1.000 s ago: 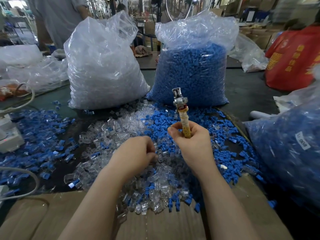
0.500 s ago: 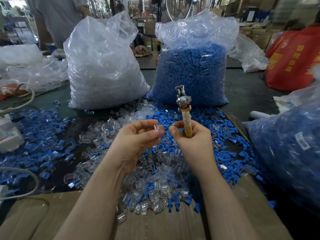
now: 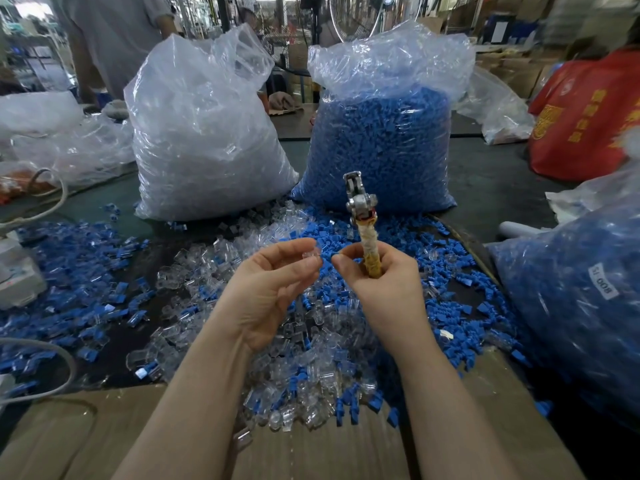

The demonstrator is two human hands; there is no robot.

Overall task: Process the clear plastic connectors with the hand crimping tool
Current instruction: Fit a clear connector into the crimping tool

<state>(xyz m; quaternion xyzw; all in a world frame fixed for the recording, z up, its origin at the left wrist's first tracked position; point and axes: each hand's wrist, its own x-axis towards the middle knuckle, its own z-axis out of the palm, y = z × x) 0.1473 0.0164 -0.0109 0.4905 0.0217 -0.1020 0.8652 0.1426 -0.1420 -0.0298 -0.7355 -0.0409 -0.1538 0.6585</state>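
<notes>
A worker's right hand (image 3: 382, 282) grips the wrapped handle of a hand crimping tool (image 3: 362, 216), held upright with its metal head topmost. Just left of the tool, the left hand (image 3: 273, 285) pinches one clear plastic connector (image 3: 311, 252) between thumb and fingertips. Below the tool, a loose heap of clear connectors (image 3: 301, 348) and blue pieces (image 3: 446, 271) covers the table.
</notes>
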